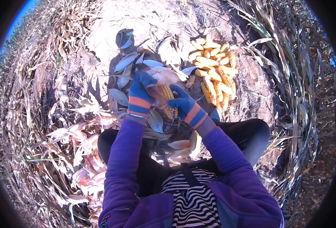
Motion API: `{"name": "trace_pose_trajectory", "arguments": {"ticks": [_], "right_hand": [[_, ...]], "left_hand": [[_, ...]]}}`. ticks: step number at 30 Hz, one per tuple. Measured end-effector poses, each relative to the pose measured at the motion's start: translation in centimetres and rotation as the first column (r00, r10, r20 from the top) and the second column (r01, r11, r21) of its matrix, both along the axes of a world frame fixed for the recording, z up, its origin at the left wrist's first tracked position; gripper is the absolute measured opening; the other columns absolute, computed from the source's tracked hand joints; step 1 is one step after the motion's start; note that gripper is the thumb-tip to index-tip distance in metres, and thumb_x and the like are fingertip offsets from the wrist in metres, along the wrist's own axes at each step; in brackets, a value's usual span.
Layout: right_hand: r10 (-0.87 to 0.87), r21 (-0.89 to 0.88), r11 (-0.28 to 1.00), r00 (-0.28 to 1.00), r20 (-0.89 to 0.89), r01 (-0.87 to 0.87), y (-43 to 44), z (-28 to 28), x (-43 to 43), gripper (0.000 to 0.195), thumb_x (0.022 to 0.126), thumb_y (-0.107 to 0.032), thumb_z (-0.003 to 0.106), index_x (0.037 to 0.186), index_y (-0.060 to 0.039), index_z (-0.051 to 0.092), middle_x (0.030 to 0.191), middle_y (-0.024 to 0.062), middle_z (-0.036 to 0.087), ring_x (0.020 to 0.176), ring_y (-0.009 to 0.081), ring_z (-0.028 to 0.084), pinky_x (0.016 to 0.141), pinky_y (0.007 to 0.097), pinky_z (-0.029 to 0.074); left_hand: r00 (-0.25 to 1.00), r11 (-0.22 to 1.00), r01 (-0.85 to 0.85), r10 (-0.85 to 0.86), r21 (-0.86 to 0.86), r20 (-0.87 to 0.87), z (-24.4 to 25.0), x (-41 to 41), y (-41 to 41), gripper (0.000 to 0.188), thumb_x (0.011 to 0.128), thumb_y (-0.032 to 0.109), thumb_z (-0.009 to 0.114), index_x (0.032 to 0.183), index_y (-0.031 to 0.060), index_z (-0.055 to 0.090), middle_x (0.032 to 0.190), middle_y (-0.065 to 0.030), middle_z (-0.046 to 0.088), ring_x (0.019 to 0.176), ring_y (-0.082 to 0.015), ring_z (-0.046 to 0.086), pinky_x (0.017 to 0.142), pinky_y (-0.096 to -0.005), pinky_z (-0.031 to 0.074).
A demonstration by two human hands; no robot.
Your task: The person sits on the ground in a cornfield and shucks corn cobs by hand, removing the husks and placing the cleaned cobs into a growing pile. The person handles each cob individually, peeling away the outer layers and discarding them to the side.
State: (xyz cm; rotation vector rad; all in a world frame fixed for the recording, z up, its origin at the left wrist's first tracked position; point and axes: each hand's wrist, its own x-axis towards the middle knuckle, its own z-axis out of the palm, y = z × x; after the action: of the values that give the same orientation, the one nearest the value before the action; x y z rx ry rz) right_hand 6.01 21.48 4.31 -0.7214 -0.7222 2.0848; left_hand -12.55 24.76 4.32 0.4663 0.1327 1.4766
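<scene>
Both hands wear blue gloves with orange cuff bands. Between them is an ear of corn (pixel 168 98), its yellow kernels bare over the lower part. My left hand (pixel 142 87) is closed on the pale husk and silk (pixel 166 74) at the ear's upper end; its fingertips are partly hidden. My right hand (pixel 183 104) grips the ear's right side, thumb and fingers around the kernels. Loose husk leaves (pixel 126 62) lie on the ground beyond and beside my left hand. To the right of my right hand lies a pile of husked yellow ears (pixel 216 71).
Dry cornstalks (pixel 293 71) are heaped along the right side, and more stalks and leaves (pixel 37 128) cover the left. A heap of pale husks (pixel 91 154) lies beside my left knee. Some husks (pixel 185 145) lie between my bent legs. Bare soil (pixel 256 82) shows beyond the pile of ears.
</scene>
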Motion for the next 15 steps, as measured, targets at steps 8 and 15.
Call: {"name": "trace_pose_trajectory", "arguments": {"ticks": [8,15], "right_hand": [[-0.062,0.454,0.875,0.889,0.454,-0.171,0.1,-5.7,0.9,0.084,0.059,0.0,0.069,0.133,-0.0026,0.03,0.119,0.0106,0.049,0.104,0.0197,0.051,0.089,0.03,0.042],[-0.091,0.551,0.787,0.831,0.549,-0.278,-2.9,-5.0,2.8,0.076,0.064,0.0,0.064,0.133,-0.0038,0.031,0.12,0.0082,0.05,0.108,0.0125,0.048,0.089,0.0277,0.041]], "left_hand": [[0.99,0.99,-0.143,0.143,0.009,-0.016,0.5,-3.6,1.0,0.015,0.09,0.012,0.04,0.076,0.0118,0.044,0.072,0.0024,0.047,0.07,-0.0119,0.047,0.071,-0.024,0.042],[0.919,0.866,-0.362,0.394,-0.346,0.026,2.8,-7.0,1.8,0.017,0.084,0.019,0.056,0.073,0.0068,0.054,0.067,-0.0053,0.053,0.066,-0.0208,0.052,0.066,-0.0331,0.046]]}}
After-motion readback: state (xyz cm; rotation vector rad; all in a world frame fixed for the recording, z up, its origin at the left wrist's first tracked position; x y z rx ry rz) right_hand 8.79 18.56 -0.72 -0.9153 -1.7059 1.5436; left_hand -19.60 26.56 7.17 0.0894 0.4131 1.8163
